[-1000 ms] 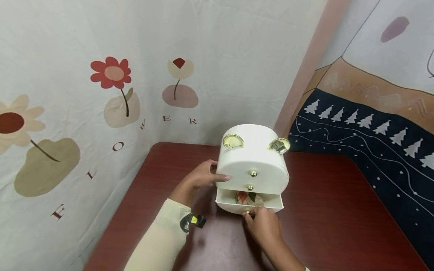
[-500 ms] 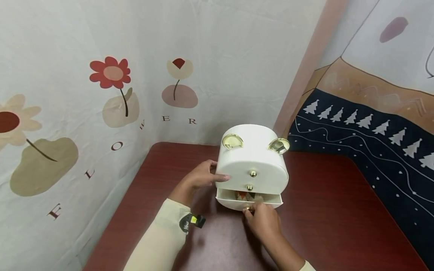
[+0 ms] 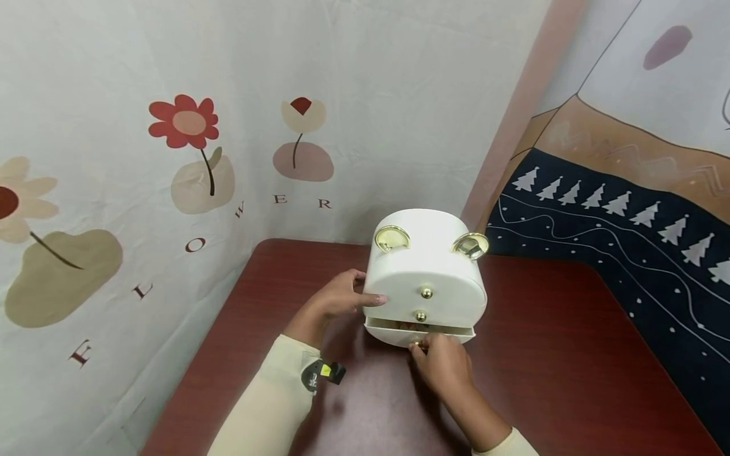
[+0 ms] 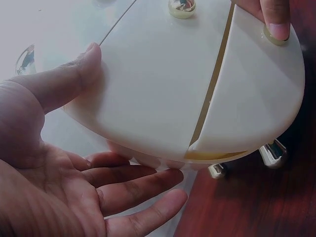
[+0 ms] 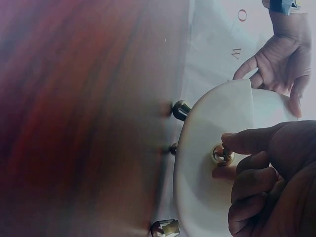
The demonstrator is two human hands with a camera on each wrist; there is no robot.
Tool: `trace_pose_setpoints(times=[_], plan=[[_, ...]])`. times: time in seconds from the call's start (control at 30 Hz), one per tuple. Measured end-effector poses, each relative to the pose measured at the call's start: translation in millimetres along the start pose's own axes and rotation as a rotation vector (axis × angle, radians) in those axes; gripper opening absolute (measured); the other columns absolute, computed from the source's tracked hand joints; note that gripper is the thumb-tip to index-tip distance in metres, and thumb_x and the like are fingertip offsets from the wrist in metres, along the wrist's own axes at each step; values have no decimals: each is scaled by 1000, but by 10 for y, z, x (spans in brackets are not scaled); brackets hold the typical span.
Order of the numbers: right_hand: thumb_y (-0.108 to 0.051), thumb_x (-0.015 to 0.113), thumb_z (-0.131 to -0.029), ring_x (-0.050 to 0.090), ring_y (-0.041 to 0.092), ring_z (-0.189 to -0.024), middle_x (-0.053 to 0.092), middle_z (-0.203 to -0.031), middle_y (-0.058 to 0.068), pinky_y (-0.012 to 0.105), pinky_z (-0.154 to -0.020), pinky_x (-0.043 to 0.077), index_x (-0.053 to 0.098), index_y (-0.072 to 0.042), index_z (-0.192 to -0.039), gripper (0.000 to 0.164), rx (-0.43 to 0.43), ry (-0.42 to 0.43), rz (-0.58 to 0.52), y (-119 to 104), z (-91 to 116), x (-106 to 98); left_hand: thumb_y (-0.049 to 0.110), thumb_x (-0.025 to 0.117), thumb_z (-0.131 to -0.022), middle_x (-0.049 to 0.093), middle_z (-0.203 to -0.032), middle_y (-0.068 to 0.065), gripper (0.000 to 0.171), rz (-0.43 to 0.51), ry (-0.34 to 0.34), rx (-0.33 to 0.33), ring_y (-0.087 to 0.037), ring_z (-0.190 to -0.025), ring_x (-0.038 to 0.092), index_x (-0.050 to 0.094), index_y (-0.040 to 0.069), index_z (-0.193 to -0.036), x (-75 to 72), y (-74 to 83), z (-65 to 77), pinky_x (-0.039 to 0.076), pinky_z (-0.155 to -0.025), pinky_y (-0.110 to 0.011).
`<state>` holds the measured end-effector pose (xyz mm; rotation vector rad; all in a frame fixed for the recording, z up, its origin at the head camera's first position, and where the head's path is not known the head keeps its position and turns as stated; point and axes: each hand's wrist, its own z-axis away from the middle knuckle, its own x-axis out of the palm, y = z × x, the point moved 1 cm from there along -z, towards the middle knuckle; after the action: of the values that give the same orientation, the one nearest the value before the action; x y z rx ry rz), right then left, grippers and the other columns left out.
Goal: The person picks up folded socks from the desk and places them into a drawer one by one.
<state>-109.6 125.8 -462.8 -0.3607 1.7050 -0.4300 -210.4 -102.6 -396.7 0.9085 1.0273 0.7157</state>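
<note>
A white mini drawer cabinet (image 3: 423, 247) with a rounded outline and two gold ears stands on the table. Its bottom drawer (image 3: 390, 335) sticks out slightly, leaving a narrow gap at the top where a little of something patterned shows. My right hand (image 3: 446, 366) pinches the gold knob (image 5: 220, 154) of that drawer between thumb and finger. At the cabinet's left side is my left hand (image 3: 340, 294). Its thumb (image 4: 81, 74) lies against the front face, while the other fingers extend fairly straight along the side.
The dark red table (image 3: 570, 354) spreads on both sides of the cabinet. Behind it hangs a white cloth (image 3: 399, 114) printed with flowers and letters. A navy tree-patterned cloth (image 3: 604, 240) hangs at the right. Small gold feet (image 5: 181, 110) hold the cabinet up.
The bottom drawer has slid inward with my right hand on its knob, narrowing the opening. The red-and-dark diamond-patterned item inside has gone mostly out of sight. My left hand stays in place.
</note>
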Motion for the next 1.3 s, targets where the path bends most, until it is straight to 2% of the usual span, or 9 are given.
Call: trace_pose_setpoints(times=[0.4,0.6,0.7,0.83,0.93,0.97,1.1,1.3], plan=[[-29,88,-89,75,29,-71,79,-76,4,49,-58,54,76,-25,-66,27,-30,11,-7,34,-86,38,29,90,-91,63,-149,-27,80,7,-4,-4,-34,-124,67,52,-7,-151,-2,-5,5,59,-86,-38],[-28,88,-89,75,29,-72,80,-78,3,49,-58,54,77,-25,-67,24,-25,5,-11,35,-99,36,26,90,-91,63,-148,-29,81,22,-11,12,-33,-123,67,50,-10,-151,1,-24,16,61,-99,-54],[-28,88,-88,74,28,-70,79,-75,3,48,-57,53,76,-25,-65,26,-30,5,-8,35,-106,30,24,90,-90,61,-151,-30,84,51,-21,12,-37,-128,66,48,-10,-153,5,-26,16,59,-103,-58],[-28,88,-88,73,27,-67,77,-72,1,47,-55,52,74,-25,-63,29,-42,7,-2,43,-119,28,19,90,-89,51,-162,-32,105,104,-48,12,-45,-145,57,26,-4,-169,16,-41,12,57,-107,-62],[-28,88,-88,73,26,-66,77,-72,1,46,-54,52,75,-26,-62,29,-48,6,-1,50,-130,31,13,89,-90,44,-168,-31,119,137,-70,25,-47,-154,49,6,7,-176,19,-51,7,55,-108,-64],[-28,88,-88,72,26,-66,77,-71,0,46,-54,52,75,-26,-62,29,-49,6,-2,52,-133,31,11,88,-91,43,-169,-30,120,143,-77,33,-46,-155,48,4,10,-177,18,-53,2,55,-108,-63],[-28,89,-88,70,23,-63,75,-68,-1,44,-52,50,72,-25,-59,33,-58,8,-1,58,-149,34,8,88,-92,46,-169,-26,116,103,-84,75,-44,-155,49,10,15,-178,7,-60,-18,57,-106,-59],[-28,88,-89,69,25,-63,72,-65,-2,44,-52,50,67,-25,-56,39,-69,15,-1,67,-172,47,12,88,-93,47,-167,-28,111,21,-81,123,-46,-153,51,16,8,-176,-18,-42,-24,57,-111,-56]])
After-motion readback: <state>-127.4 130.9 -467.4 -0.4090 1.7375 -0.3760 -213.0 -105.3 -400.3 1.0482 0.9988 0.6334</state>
